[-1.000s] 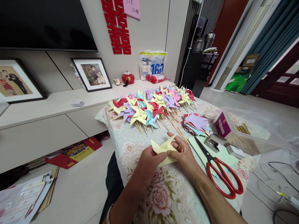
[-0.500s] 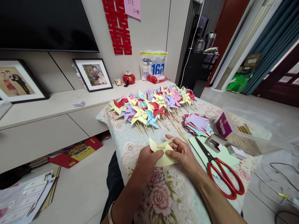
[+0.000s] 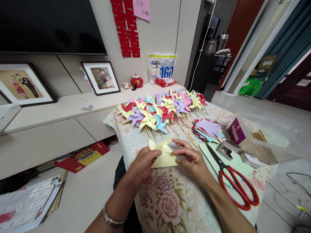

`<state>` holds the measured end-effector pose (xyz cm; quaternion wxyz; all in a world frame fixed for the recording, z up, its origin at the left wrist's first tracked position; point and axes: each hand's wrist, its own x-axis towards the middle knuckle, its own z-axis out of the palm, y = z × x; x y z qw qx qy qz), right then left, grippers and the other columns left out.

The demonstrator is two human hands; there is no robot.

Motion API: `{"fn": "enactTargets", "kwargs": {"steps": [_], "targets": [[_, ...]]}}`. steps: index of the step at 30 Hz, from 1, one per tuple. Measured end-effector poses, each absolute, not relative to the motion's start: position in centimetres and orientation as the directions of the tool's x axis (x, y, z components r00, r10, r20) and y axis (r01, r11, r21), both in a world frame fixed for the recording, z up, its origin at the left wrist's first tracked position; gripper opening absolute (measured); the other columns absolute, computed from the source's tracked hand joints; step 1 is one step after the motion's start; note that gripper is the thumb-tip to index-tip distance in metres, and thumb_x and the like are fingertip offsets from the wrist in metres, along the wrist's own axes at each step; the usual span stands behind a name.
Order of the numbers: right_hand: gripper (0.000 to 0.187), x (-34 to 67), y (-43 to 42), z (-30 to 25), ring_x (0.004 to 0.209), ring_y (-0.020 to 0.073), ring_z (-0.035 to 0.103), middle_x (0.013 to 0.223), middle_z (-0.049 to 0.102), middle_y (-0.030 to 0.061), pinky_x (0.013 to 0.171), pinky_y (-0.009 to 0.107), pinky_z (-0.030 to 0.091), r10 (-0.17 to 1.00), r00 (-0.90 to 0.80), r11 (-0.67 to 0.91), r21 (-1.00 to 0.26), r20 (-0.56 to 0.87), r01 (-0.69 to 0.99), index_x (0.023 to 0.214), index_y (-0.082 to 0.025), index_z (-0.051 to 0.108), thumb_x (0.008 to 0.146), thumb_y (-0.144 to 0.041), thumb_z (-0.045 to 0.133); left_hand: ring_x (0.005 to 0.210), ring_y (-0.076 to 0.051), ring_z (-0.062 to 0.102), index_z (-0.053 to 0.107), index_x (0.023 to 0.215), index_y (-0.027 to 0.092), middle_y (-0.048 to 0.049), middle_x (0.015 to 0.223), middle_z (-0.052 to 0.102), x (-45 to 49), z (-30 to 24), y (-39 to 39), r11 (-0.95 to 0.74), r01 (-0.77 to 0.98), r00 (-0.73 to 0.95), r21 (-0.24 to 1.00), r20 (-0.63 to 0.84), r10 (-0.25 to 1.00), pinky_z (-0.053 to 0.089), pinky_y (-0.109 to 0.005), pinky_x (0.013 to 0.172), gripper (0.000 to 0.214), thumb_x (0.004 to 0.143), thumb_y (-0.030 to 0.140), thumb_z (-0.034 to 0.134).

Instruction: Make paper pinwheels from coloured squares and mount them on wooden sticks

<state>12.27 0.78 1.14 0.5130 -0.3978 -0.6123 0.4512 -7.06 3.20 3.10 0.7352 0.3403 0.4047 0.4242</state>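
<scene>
L hand pinches the pale-yellow folded paper sheet above the floral-clothed tabletop; R hand, now eased open nr its R edge, prob. leaves L alone securing the folds.

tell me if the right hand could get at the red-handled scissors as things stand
Probably yes: the red-handled scissors lie to the right of the right hand, with nothing seen on top of them. That hand looks open, while the left hand pinches the yellow paper.
</scene>
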Motion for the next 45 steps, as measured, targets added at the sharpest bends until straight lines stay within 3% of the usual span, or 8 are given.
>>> {"fn": "enactTargets", "kwargs": {"steps": [7,13,20,27,34,45], "targets": [[0.02,12.4,0.7,0.6,0.131,0.0286,0.047,0.148,0.048,0.0024,0.111,0.049,0.035,0.912,-0.263,0.365,-0.916,0.315,0.166,0.097,-0.033,0.079,0.086,-0.022,0.069,0.071,-0.021,0.068,0.076,0.079,0.016,-0.0046,0.074,0.077,-7.2,3.0,3.3,0.451,-0.346,0.337,0.823,-0.34,0.878,0.051,-0.028,0.068,0.022,0.058,0.023,0.075],[0.005,12.1,0.6,1.0,0.133,0.0294,0.045,0.144,0.049,0.005,0.112,0.048,0.031,0.918,-0.258,0.356,-0.912,0.301,0.204,0.087,-0.029,0.078,0.085,-0.031,0.074,0.059,-0.017,0.061,0.076,0.084,0.015,-0.0015,0.068,0.073,-6.5,2.5,2.9,0.428,-0.301,0.325,0.852,-0.331,0.886,0.048,-0.027,0.062,0.026,0.06,0.022,0.072],[0.011,11.4,0.4,2.0,0.137,0.0285,0.041,0.133,0.056,0.0084,0.108,0.046,0.033,0.919,-0.271,0.343,-0.919,0.285,0.196,0.077,-0.023,0.068,0.087,-0.023,0.064,0.056,-0.014,0.055,0.077,0.09,0.013,-0.0004,0.067,0.067,-5.6,1.8,2.3,0.388,-0.286,0.312,0.876,-0.298,0.902,0.046,-0.027,0.06,0.029,0.063,0.02,0.07],[0.012,11.4,0.5,1.4,0.129,0.0277,0.049,0.122,0.06,0.0101,0.101,0.04,0.037,0.935,-0.219,0.318,-0.931,0.278,0.177,0.072,-0.021,0.063,0.084,-0.018,0.062,0.06,-0.016,0.058,0.076,0.091,0.012,-0.0003,0.066,0.066,-5.1,1.6,2.1,0.329,-0.228,0.27,0.917,-0.265,0.926,0.044,-0.025,0.058,0.029,0.064,0.017,0.066],[0.013,11.2,0.7,0.7,0.1,0.0227,0.061,0.103,0.063,0.0068,0.088,0.034,0.044,0.951,-0.15,0.297,-0.936,0.271,0.189,0.068,-0.02,0.059,0.08,-0.016,0.06,0.06,-0.018,0.059,0.075,0.085,0.012,-0.0021,0.065,0.068,-4.6,2.1,1.9,0.336,-0.2,0.236,0.921,-0.288,0.928,0.044,-0.026,0.056,0.027,0.061,0.02,0.068],[0.012,11.1,0.8,0.2,0.097,0.0227,0.064,0.106,0.066,0.0097,0.076,0.03,0.044,0.958,-0.092,0.286,-0.898,0.271,0.336,0.066,-0.02,0.057,0.076,-0.015,0.056,0.059,-0.017,0.059,0.072,0.081,0.011,-0.0044,0.07,0.073,-4.2,2.2,1.9,0.332,-0.151,0.159,0.931,-0.309,0.938,0.044,-0.025,0.055,0.025,0.059,0.021,0.066]]}}
